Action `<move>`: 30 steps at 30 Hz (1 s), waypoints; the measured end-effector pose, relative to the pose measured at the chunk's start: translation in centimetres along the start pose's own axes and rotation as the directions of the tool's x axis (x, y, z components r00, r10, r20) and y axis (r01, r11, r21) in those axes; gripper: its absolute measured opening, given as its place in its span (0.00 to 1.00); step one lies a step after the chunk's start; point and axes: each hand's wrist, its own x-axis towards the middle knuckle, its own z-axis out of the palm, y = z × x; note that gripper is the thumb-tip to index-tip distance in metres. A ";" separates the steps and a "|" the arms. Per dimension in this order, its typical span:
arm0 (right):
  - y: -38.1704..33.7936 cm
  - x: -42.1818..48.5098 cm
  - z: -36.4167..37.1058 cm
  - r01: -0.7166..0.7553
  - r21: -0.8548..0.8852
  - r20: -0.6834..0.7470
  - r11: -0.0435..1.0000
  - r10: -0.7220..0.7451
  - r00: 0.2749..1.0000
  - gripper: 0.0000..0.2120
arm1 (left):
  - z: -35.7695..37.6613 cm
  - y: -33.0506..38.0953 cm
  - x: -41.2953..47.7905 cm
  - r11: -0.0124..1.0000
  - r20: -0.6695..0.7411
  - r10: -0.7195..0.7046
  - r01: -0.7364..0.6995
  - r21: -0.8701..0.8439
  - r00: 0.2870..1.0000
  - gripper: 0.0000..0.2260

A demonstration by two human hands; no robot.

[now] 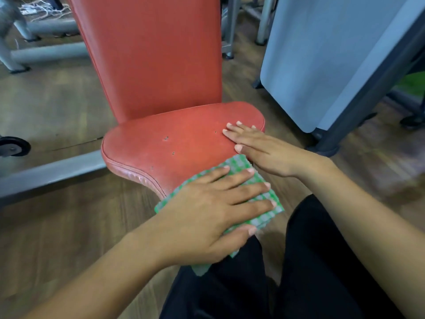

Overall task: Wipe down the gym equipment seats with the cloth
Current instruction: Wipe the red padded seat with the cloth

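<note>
seat [161, 143]: red, padded, small holes, backrest [151, 54] rising behind
cloth [239, 165]: green checked, over the seat's near edge
left hand [213, 203]: flat on the cloth
right hand [259, 148]: flat on bare seat, just beside the cloth

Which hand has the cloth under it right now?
The left hand, pressing the green checked cloth flat at the front edge of the red seat; the right hand rests bare on it.

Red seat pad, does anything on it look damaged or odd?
Yes. The seat pad has several small dark holes scattered across its middle, like punctures in the cover, and its front edge looks wrinkled and worn.
</note>
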 end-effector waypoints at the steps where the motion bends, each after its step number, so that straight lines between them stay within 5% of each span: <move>1: 0.0 0.1 0.0 -0.001 -0.006 0.010 1.000 0.001 1.000 0.22 | 0.1 0.0 0.4 1.000 0.002 0.016 -0.016 0.014 1.000 0.19; 10: 0.2 0.3 -0.3 -0.009 -0.039 0.051 0.999 0.011 0.999 0.23 | 0.1 -1.8 -4.0 0.994 -0.052 0.096 -0.093 0.056 0.994 0.20; 19: 0.1 0.4 -0.2 -0.025 -0.017 0.063 1.000 0.026 0.998 0.23 | 0.6 -0.4 0.7 0.982 0.063 0.114 -0.122 0.146 0.991 0.19; 30: 0.1 0.4 -0.2 -0.019 -0.039 0.063 0.999 0.022 0.998 0.23 | 0.7 -0.2 -0.3 0.969 -0.019 0.153 -0.146 0.198 0.988 0.19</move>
